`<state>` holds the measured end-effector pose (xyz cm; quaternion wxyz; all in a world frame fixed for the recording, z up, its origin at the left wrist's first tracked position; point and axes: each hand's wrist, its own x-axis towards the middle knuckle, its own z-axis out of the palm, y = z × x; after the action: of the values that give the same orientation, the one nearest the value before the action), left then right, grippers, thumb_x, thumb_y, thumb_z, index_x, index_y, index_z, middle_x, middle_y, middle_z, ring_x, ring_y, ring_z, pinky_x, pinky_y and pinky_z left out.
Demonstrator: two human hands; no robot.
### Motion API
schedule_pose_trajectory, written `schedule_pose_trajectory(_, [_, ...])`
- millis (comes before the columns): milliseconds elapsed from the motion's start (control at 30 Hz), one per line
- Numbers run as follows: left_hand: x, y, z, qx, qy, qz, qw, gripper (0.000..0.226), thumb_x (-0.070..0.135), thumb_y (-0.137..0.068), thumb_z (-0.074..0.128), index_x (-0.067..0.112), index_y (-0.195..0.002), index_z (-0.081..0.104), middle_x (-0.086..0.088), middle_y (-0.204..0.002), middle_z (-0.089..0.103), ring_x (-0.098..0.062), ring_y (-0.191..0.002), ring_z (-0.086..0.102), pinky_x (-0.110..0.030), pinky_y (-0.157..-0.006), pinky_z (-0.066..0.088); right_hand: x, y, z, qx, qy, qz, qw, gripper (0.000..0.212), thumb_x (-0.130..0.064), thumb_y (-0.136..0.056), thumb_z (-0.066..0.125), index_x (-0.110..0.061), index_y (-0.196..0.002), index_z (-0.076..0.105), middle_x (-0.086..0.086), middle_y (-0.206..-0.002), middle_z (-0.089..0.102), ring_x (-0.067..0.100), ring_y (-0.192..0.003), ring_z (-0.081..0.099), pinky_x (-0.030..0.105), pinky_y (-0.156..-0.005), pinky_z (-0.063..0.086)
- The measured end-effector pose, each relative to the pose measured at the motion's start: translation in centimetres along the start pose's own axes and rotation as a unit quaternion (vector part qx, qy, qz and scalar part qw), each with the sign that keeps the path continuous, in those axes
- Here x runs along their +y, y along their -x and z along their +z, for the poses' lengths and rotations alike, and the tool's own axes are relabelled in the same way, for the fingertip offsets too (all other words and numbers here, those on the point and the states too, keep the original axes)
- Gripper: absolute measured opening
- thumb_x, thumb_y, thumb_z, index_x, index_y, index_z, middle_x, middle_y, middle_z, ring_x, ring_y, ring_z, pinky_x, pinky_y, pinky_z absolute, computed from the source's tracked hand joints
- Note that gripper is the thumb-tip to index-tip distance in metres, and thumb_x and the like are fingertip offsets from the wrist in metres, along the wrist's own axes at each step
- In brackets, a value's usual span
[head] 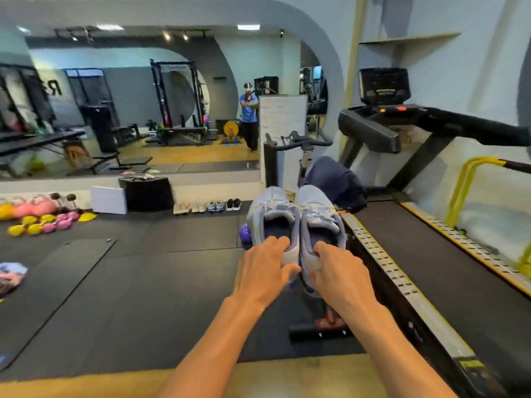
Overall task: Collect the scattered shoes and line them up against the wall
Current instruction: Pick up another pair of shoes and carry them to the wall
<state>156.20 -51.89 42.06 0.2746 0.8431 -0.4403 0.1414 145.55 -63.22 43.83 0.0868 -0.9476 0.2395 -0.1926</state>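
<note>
Black gym floor [115,282] below; mid-frame, left grip [258,272] pinches one blue shoe [270,215], right grip [340,275] pinches the other shoe [320,215].

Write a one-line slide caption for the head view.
Left hand and right hand hold the light-blue sneakers by their heels; a shoe row lines the mirror wall.

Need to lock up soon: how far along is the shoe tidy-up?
Done: a row of shoes stands along the foot of the mirrored wall. In hand: the left hand grips the left lavender sneaker, the right hand the right lavender sneaker, both lifted beside the treadmill. Left: carry them over and set them by the black pair at the row's end. No other stray shoes clearly show.
</note>
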Motion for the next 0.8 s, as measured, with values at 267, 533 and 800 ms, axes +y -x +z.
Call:
schedule_pose_trajectory(267, [-18.3, -5.0, -0.3, -0.002, -0.046, -0.131, 0.990, 0.031, 0.043, -0.080, 0.065, 0.026, -0.084, 0.038, 0.003, -0.092, 0.055, -0.029, -0.088, 0.057, -0.041, -0.071, 0.046, -10.2, -15.0, 12.5, -0.092, -0.054, -0.095, 0.990, 0.027, -0.021, -0.082, 0.052, -0.024, -0.070, 0.028, -0.005, -0.071, 0.043, 0.034, -0.073, 0.052, 0.035, -0.056, 0.035])
schedule_pose_trajectory(533, [-37.3, -13.9, 1.2, -0.010, -0.044, -0.164, 0.985, 0.035, 0.041, -0.081, 0.065, 0.024, -0.079, 0.034, 0.005, -0.081, 0.049, -0.026, -0.077, 0.053, -0.038, -0.065, 0.045, -19.8, -30.9, 23.8, -0.132, -0.053, -0.125, 0.982, 0.015, -0.022, -0.083, 0.054, -0.021, -0.084, 0.040, -0.006, -0.073, 0.039, 0.034, -0.080, 0.057, 0.034, -0.057, 0.035])
schedule_pose_trajectory(800, [-51.4, -27.9, 5.4, -0.066, -0.021, -0.163, 0.984, 0.038, 0.041, -0.080, 0.066, 0.025, -0.075, 0.031, 0.005, -0.078, 0.045, -0.026, -0.074, 0.052, -0.042, -0.067, 0.047, -22.8, -47.7, 33.0, -0.156, -0.035, -0.085, 0.983, 0.014, -0.014, -0.084, 0.050, -0.020, -0.086, 0.038, -0.003, -0.075, 0.040, 0.036, -0.082, 0.057, 0.035, -0.058, 0.034])
